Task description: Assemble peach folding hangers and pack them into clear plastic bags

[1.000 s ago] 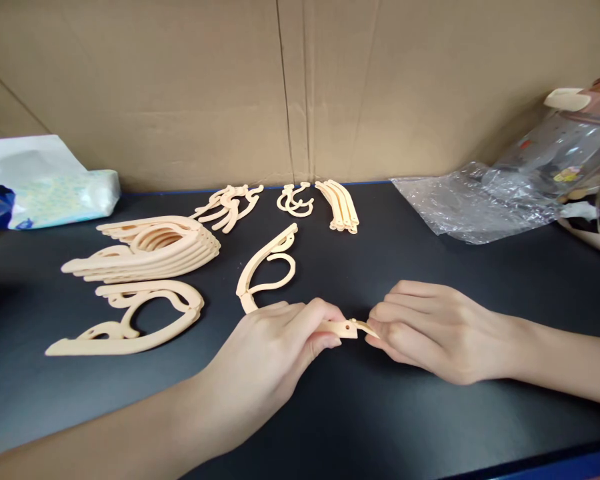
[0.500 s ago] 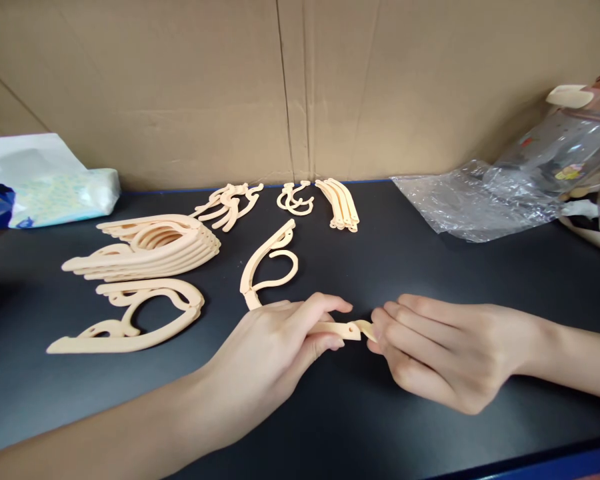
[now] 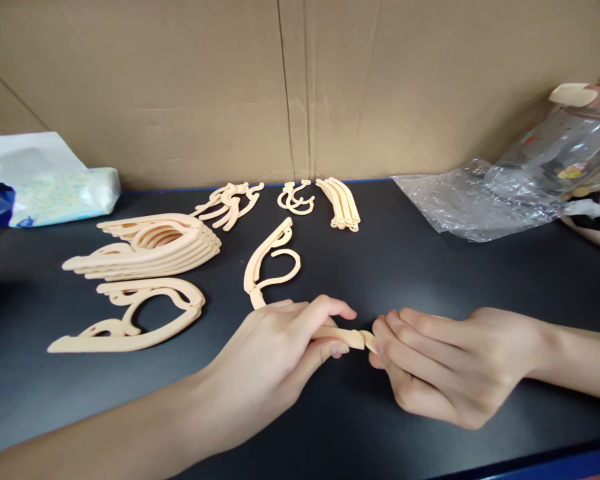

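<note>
My left hand is closed around a cream plastic folding hanger, whose hook and one arm stick out above the fingers. The end of another arm pokes out between my left thumb and forefinger. It meets a slim curved cream piece that my right hand pinches. Most of that piece is hidden by the right fingers, so I cannot tell whether the two are joined or only touching. Left of my hands lies a folded hanger, with a stack of folded hangers behind it.
At the back of the black table lie a heap of curved parts, several loose hooks and a bundle of arms. A tissue pack is on the left. Clear plastic wrap and a bottle are at right.
The arm end at my left thumb has turned, and its hole no longer shows. My right hand has shifted slightly down and to the right. The exposed hanger has moved a little rightward.
</note>
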The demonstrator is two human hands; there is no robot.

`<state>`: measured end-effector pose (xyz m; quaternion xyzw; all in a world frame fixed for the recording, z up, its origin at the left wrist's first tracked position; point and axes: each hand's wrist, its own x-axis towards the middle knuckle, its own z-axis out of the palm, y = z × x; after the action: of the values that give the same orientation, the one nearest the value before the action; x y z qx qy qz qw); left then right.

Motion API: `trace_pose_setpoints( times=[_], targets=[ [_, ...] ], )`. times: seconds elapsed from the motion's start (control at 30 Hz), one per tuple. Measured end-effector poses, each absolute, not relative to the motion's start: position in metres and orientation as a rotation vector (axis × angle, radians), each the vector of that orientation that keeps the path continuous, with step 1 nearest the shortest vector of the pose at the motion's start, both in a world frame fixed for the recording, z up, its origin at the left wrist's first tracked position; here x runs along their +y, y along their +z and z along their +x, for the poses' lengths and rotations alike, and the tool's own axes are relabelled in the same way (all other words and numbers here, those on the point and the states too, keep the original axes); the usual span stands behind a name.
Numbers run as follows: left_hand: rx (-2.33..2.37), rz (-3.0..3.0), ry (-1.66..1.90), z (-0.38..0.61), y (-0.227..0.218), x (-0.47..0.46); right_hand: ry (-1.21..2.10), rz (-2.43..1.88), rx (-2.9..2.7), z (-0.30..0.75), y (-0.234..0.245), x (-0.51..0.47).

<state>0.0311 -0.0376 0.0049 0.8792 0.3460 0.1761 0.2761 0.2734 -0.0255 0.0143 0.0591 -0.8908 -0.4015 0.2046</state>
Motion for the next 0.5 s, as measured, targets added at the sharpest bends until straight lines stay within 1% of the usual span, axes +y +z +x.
trace_pose_setpoints(
  times=[0.17,0.33,0.4,0.5],
  targets=[
    [0.869,2.415,0.508,0.0304,0.0039,-0.0366,-1.059,0.086,-2.55,0.2746,0.0184,-0.0288],
    [0.866,2.557,0.664,0.0317,0.0051,-0.0382,-0.719,-0.199,-2.647,0.2783,0.0152,-0.0279],
    [0.943,2.553,0.708,0.0306,0.0072,-0.0384,-0.621,-0.237,-2.648,0.2792,0.0128,-0.0254],
    [1.156,2.506,0.726,0.026,0.0102,-0.0341,-0.575,-0.25,-2.667,0.2801,0.0104,-0.0221]
  ],
)
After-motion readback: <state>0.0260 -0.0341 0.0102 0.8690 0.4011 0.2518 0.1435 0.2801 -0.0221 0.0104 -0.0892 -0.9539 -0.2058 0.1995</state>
